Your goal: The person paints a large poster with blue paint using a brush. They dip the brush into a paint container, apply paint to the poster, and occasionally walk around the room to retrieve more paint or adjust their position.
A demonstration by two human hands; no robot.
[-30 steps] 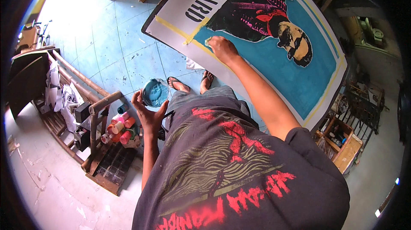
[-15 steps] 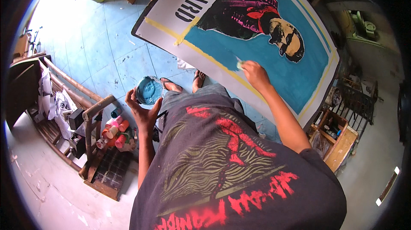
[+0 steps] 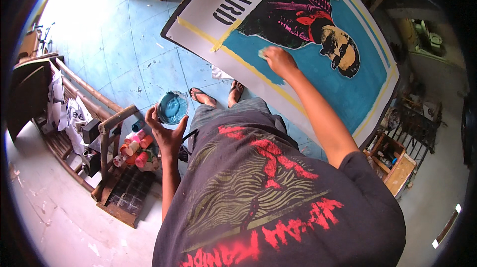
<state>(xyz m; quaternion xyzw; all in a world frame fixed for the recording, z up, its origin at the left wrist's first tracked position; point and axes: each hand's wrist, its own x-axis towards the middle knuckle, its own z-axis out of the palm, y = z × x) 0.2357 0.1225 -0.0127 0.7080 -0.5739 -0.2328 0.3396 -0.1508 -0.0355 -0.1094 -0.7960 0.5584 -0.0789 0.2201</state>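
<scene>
My left hand (image 3: 168, 135) is wrapped round the side of a clear round tub of teal paint (image 3: 173, 108), holding it level at my left. My right arm reaches forward over a large painted poster (image 3: 293, 99). Between the closed fingers of my right hand (image 3: 281, 62) is a small pale green piece (image 3: 262, 53), too small to tell whether sponge or brush. It is at the teal background, below the black-and-pink jacket of the painted figure. Yellow masking tape (image 3: 248, 67) borders the teal area along its near side.
Blue floor tiles (image 3: 154, 63) lie under my sandalled feet (image 3: 203, 97). At left stand a bamboo bench (image 3: 117, 118) and a cluster of pink and orange bottles (image 3: 136, 147). A wooden box of small items (image 3: 390, 160) sits at right, beside a dark metal rack (image 3: 417, 125).
My right hand has moved left and farther from me across the poster, with the pale green piece. My left hand still holds the paint tub in much the same place.
</scene>
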